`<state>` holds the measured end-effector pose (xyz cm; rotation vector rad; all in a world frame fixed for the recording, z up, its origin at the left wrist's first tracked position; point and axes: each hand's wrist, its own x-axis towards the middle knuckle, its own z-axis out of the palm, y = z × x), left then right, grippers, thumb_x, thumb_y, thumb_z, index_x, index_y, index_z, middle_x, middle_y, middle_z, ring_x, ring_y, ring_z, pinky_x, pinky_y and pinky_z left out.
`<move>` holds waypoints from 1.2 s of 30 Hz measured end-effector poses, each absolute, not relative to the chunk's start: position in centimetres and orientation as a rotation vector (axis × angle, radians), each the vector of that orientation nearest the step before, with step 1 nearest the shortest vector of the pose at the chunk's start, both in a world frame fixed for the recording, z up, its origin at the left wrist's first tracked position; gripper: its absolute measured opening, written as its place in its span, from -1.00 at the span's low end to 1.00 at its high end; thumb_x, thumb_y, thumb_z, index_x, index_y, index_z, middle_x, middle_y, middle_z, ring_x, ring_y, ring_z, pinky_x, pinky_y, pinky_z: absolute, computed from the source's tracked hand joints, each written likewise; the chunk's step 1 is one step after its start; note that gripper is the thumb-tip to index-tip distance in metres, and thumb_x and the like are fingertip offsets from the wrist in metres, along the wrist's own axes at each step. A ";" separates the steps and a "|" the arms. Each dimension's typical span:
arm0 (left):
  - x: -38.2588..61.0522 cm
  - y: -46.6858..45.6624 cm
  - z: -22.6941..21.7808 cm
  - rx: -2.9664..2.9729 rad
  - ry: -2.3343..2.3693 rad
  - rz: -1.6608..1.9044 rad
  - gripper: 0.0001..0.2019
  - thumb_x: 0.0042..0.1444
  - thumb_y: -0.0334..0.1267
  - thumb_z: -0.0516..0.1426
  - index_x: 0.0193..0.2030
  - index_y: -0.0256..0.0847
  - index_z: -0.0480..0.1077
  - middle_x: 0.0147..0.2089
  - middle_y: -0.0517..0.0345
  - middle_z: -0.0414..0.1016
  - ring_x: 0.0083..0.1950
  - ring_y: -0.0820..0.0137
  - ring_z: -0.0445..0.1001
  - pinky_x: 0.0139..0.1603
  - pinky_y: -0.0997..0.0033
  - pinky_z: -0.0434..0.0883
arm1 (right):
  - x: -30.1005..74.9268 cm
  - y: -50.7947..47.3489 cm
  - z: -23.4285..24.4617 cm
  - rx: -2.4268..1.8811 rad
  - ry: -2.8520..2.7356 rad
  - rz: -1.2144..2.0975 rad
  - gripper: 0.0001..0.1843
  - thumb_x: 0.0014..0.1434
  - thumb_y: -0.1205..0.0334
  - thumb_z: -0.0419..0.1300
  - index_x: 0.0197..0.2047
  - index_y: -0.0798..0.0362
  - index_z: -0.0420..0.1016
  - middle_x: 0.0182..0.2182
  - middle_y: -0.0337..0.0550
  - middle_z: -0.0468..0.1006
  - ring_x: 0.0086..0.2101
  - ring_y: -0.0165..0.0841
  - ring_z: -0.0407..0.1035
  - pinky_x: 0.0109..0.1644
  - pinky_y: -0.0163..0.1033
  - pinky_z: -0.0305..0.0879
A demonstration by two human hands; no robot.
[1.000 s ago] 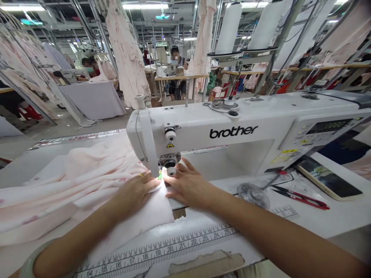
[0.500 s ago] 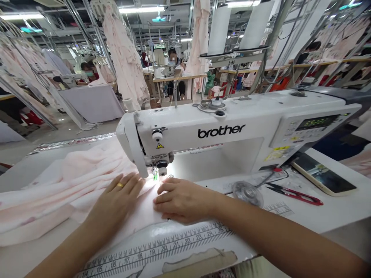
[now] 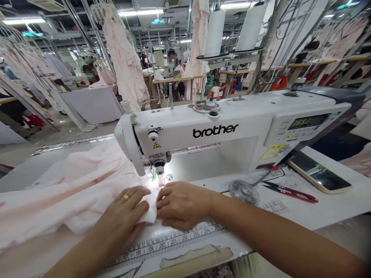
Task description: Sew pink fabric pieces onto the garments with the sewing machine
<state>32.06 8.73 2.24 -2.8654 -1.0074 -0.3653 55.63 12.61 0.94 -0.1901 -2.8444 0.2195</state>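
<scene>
A pale pink fabric (image 3: pixel 66 193) lies spread over the left of the white sewing table (image 3: pixel 304 216), its near corner just in front of the needle of a white Brother sewing machine (image 3: pixel 220 131). My left hand (image 3: pixel 124 216), with a gold ring, rests flat on the fabric's corner, fingers stretched out. My right hand (image 3: pixel 181 204) sits beside it with fingers curled, pinching the fabric's edge a little in front of the presser foot (image 3: pixel 160 178).
Red thread snips (image 3: pixel 290 191), a clear round disc (image 3: pixel 243 191) and a phone (image 3: pixel 319 175) lie on the table right of the machine. A printed ruler strip (image 3: pixel 174 243) runs along the near edge. Other workers sit at stations behind, among hanging pink garments.
Both hands have drawn back from the needle toward me, pulling the fabric's corner with them. My right hand's fingers have curled onto the fabric edge.
</scene>
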 end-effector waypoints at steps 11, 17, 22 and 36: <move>32.0 11.4 0.4 -2.983 -1.031 -0.420 -0.88 0.15 -0.46 -0.02 -0.30 -0.17 0.26 -0.15 0.06 0.46 -0.07 0.26 0.40 0.13 0.09 0.33 | 55.4 12.0 1.1 -0.332 -2.855 0.197 -0.82 0.26 0.20 0.18 -0.14 0.12 0.50 -0.25 -0.20 0.57 -0.11 -0.28 0.31 0.09 -0.19 0.20; 32.0 12.9 0.3 -3.008 -0.994 -0.473 -0.89 0.14 -0.47 -0.01 -0.32 -0.18 0.23 -0.15 0.04 0.44 -0.06 0.25 0.37 0.07 0.10 0.34 | 55.5 12.3 0.8 -0.388 -2.812 0.201 -0.80 0.29 0.19 0.18 -0.10 0.12 0.48 -0.23 -0.17 0.56 -0.14 -0.27 0.29 0.03 -0.16 0.18; 31.9 12.3 0.7 -3.056 -1.072 -0.428 -0.87 0.22 -0.47 -0.03 -0.20 -0.20 0.27 -0.15 0.08 0.42 -0.08 0.27 0.33 0.05 0.11 0.29 | 55.6 12.7 0.8 -0.353 -2.834 0.158 -0.81 0.33 0.20 0.15 -0.07 0.13 0.47 -0.17 -0.14 0.53 -0.12 -0.27 0.27 0.07 -0.17 0.17; 31.7 12.4 0.5 -2.945 -0.950 -0.400 -0.79 0.31 -0.47 -0.06 -0.10 -0.24 0.38 -0.20 0.08 0.41 -0.17 0.27 0.29 -0.10 0.21 0.30 | 55.3 12.8 1.0 -0.632 -2.799 0.113 -0.74 0.39 0.05 0.10 -0.09 0.04 0.50 -0.27 -0.16 0.41 -0.24 -0.31 0.19 -0.05 -0.18 0.12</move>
